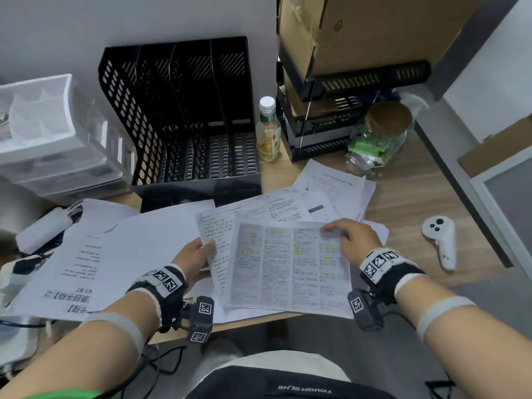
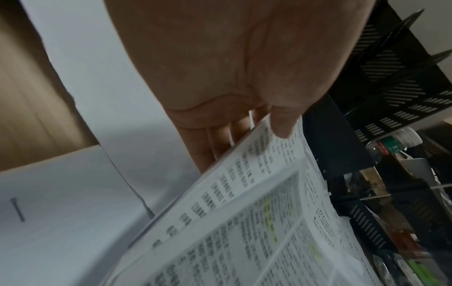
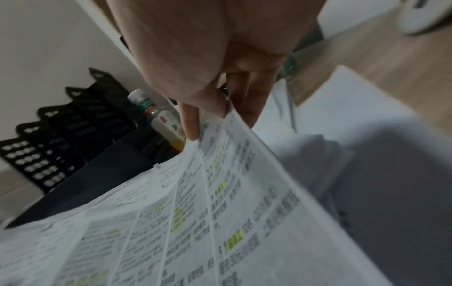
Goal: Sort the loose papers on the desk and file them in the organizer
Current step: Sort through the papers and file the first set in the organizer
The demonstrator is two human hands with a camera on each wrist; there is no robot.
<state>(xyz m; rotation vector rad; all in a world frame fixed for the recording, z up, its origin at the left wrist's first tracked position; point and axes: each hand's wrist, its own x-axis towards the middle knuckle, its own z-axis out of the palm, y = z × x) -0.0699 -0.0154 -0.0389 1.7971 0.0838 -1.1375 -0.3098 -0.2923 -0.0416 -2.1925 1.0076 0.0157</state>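
A black perforated file organizer (image 1: 187, 116) with several upright slots stands at the back of the desk. Loose printed papers (image 1: 331, 194) are strewn in front of it. My left hand (image 1: 195, 254) pinches a printed sheet (image 1: 217, 243) (image 2: 234, 185) by its left edge, thumb on top. My right hand (image 1: 351, 240) pinches the top right corner of a sheet with columns and yellow highlights (image 1: 290, 266) (image 3: 220, 203), which overlaps the left sheet. Both sheets are lifted a little off the pile.
A clear drawer unit (image 1: 54, 133) stands at the left. A bottle (image 1: 268, 131) and a glass jar (image 1: 377, 136) stand right of the organizer, before black trays with cardboard boxes (image 1: 359, 33). A white controller (image 1: 440, 243) lies on the desk (image 1: 417, 197) at the right. More papers (image 1: 95, 254) lie left.
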